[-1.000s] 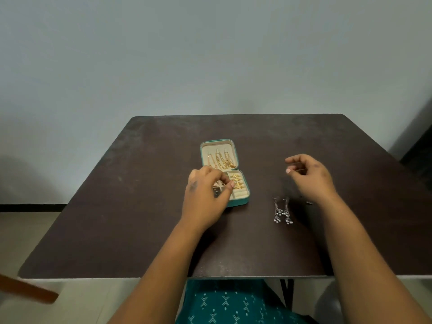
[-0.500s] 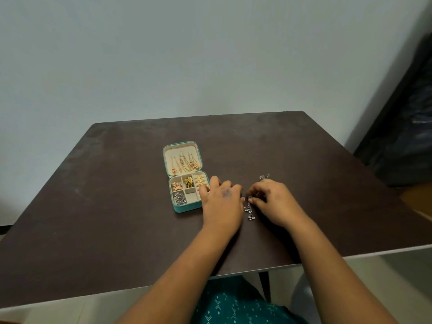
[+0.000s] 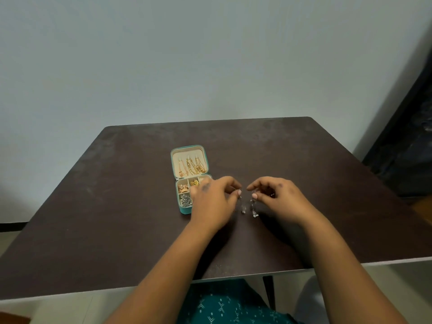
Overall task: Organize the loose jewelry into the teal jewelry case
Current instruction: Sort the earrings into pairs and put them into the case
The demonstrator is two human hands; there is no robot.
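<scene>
The case [image 3: 189,178] lies open toward the left of the middle of the table [image 3: 117,206], a small rounded square box with a teal shell and cream lining. Its lid lies back flat, with thin gold chains [image 3: 192,166] strung down it. The tray is split into small squares: a rose-gold cluster [image 3: 183,188], a yellow-gold piece [image 3: 194,183], and a silver sparkly heap [image 3: 185,200] in the near-left cell. The tray's right side is hidden behind the left hand [image 3: 214,202].

Just right of the case, each hand pinches the top of one silver drop earring. The left earring [image 3: 243,206] is blurred and faint; the right earring [image 3: 253,208], held by the right hand [image 3: 280,199], shows beaded ends near the tabletop. Whether they touch it is unclear.

The table is dark brown, matte and scuffed, with rounded corners.
</scene>
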